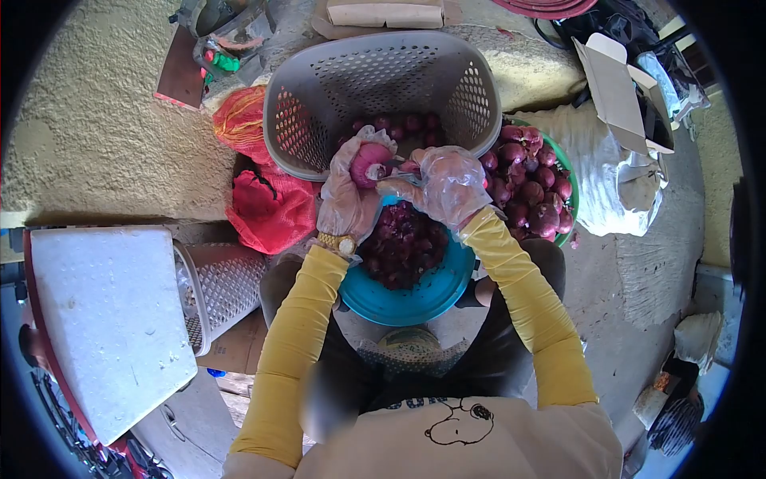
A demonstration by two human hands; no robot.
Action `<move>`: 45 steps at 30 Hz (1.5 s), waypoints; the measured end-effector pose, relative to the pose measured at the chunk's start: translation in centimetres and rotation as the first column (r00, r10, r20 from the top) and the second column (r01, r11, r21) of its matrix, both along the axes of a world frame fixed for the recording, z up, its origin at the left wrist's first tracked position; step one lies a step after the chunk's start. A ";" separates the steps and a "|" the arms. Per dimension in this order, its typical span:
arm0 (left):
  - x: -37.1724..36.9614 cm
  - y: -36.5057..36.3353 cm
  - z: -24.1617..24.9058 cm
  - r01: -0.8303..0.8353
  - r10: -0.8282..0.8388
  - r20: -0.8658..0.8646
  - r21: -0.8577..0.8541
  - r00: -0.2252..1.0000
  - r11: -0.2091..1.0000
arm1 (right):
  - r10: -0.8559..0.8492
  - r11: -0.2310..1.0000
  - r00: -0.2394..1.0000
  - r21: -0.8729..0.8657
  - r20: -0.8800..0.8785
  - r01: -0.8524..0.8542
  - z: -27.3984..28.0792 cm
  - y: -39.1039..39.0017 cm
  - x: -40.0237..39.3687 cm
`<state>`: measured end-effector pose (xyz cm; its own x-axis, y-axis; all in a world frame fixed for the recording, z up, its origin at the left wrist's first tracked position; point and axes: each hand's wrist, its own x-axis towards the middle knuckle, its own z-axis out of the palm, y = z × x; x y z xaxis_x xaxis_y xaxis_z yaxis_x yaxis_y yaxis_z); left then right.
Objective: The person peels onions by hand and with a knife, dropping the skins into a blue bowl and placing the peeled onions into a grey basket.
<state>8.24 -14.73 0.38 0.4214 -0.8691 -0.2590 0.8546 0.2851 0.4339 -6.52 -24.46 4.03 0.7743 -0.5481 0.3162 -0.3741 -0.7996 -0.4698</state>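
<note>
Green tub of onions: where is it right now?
In the head view, the green tub is on the person's right, just beyond the right knee, between the gray basket and the white sack.

Left hand (345, 188): one loose, clear plastic glove (339, 209), crinkled, reaching the wrist. Right hand (453, 185): one matching glove (459, 195). Wrist, left: one gold-coloured watch (345, 245), pale round face. Forearms: two yellow fabric sleeves (527, 295), long, close-fitting, creased. Torso: one pale beige shirt (542, 447), black-line cartoon dog print (460, 425), dark blue lettering (416, 402) above, partly hidden. Legs: dark trousers (501, 347), detail unclear.
</note>
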 end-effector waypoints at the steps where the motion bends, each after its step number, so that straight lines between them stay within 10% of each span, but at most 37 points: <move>1: -0.1 0.0 0.2 -0.042 0.043 -0.038 0.028 0.998 0.999 | 0.001 1.000 1.000 0.000 0.000 -0.001 0.3 0.0 0.0; 13: 0.7 0.3 0.8 0.264 -0.264 0.014 -0.073 0.964 0.962 | -0.023 0.988 0.998 -0.154 -0.050 0.015 0.1 -1.1 -0.5; 37: -0.1 0.3 0.5 -0.051 0.036 -0.137 -0.105 0.990 0.993 | -0.033 0.998 0.989 0.051 -0.142 0.041 0.9 -0.1 0.0; 45: -0.1 0.2 2.8 0.117 -0.116 0.026 -0.030 0.993 0.993 | -0.068 0.992 0.983 -0.117 -0.172 0.048 0.6 -0.4 -0.2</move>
